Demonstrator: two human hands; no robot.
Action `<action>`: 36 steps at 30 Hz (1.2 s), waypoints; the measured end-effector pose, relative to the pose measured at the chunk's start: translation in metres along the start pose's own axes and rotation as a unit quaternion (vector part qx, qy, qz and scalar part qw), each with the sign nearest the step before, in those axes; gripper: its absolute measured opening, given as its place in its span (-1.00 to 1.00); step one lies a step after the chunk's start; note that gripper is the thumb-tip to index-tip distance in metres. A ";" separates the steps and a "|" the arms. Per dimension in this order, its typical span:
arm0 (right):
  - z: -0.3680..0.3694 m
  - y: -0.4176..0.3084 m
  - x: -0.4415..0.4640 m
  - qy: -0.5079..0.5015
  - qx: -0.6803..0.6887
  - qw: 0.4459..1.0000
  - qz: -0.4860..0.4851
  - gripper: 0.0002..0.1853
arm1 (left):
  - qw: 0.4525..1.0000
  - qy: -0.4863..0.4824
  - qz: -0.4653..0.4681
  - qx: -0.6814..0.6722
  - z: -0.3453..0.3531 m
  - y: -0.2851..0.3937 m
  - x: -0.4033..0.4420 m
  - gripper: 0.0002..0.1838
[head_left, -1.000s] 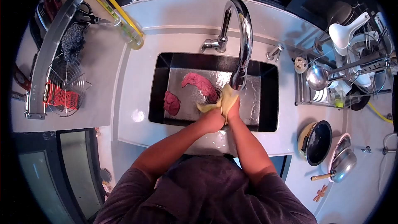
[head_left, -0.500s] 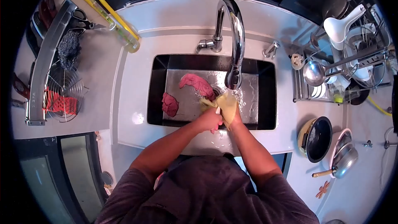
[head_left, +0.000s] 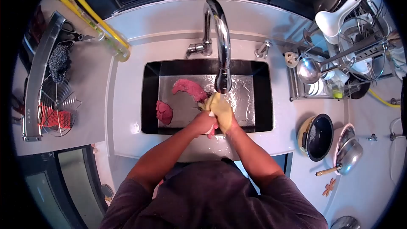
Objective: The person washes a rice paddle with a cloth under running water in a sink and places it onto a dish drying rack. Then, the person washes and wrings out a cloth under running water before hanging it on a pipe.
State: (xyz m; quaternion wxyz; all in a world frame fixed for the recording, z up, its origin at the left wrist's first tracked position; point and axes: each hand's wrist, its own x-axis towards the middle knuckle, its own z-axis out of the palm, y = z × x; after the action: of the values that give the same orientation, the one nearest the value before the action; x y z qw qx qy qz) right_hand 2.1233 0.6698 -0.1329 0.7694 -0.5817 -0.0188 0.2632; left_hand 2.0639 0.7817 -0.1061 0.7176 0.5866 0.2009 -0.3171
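We find the yellow cloth point(head_left: 222, 111) over the near part of the steel sink point(head_left: 262, 97), directly below the spray head of the chrome faucet point(head_left: 224, 51). It is pale yellow and smooth where it bulges over the person's right hand point(head_left: 232, 126), and it bunches into folds toward the left, where a darker, olive-toned end hangs near the drain. We see that its lower edge comes down to the right wrist. Because the cloth covers most of that hand, we cannot tell whether its grip is spread or pressed together. The left hand point(head_left: 202, 123) lies just beside it, fingers curled around a pink-and-white item point(head_left: 211, 132) that sticks out below the knuckles; we cannot make out what it is. Farther into the basin we see a long, crumpled pink cloth point(head_left: 189, 88) curving toward the drain, and a smaller, darker pink cloth point(head_left: 164, 112) balled up near the left wall, apart from the first. Wet streaks shine on the basin floor to the right of the hands, and the pale surface point(head_left: 127, 116) frames the sink.
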 end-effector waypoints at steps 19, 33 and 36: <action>-0.031 0.055 0.031 0.081 -0.312 0.937 -0.135 -0.73 | 0.995 0.008 0.019 0.093 0.023 0.001 -0.015 -0.77; -0.016 0.033 0.021 0.002 -0.465 0.872 -0.155 -0.76 | 0.993 -0.011 -0.017 0.114 0.022 -0.014 -0.020 -0.84; -0.013 -0.001 0.019 0.032 -0.154 0.980 0.123 -0.67 | 0.996 0.012 0.008 0.092 0.026 -0.009 -0.028 -0.80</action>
State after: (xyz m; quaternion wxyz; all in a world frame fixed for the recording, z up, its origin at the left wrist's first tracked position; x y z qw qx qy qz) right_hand 2.1441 0.6659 -0.1410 0.6328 -0.6990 0.0374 0.3311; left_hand 2.0349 0.7620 -0.0882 0.6604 0.6557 0.1748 -0.3216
